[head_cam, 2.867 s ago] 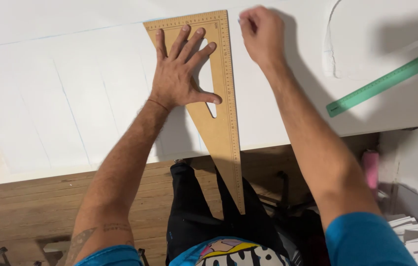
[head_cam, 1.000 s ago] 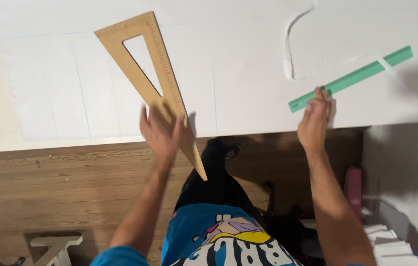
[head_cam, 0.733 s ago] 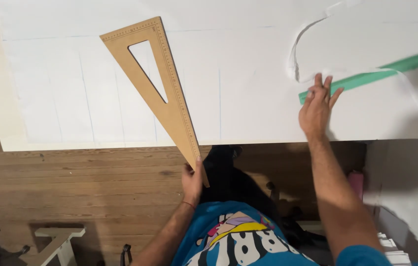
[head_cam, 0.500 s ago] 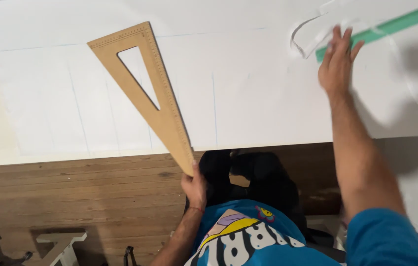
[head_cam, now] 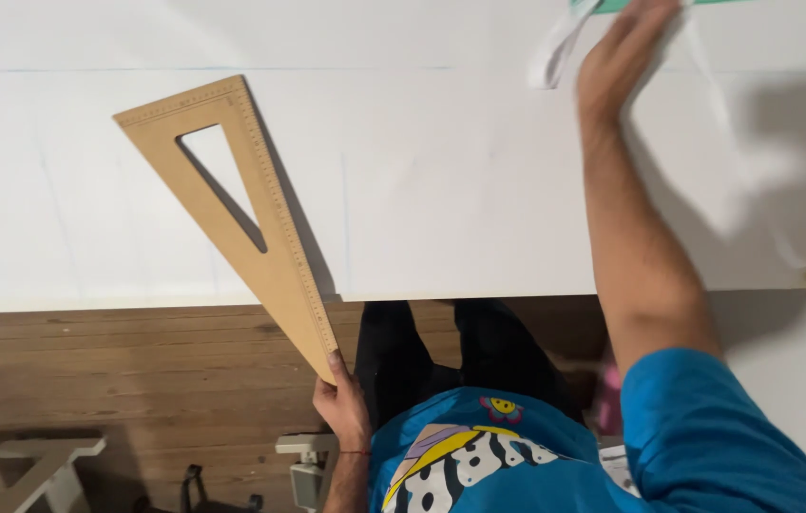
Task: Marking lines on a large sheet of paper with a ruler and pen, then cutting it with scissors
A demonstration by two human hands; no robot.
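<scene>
Head view: since half a second ago the right hand [head_cam: 626,57] has travelled further up the white surface [head_cam: 441,190], fingers spread flat beside the green ruler [head_cam: 650,4], now nearly out at the top edge; grip not discernible. The left hand [head_cam: 341,404] remains pinched on the narrow tip of the wooden set square [head_cam: 232,199], which overhangs the near edge above the wooden floor [head_cam: 118,380]. Bare surface lies between set square and right forearm.

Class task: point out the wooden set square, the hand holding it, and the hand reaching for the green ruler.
wooden set square [head_cam: 281,275], head view, on its solid lower blade.
left hand [head_cam: 342,407], head view, back of hand.
right hand [head_cam: 620,59], head view, back of hand.
</scene>
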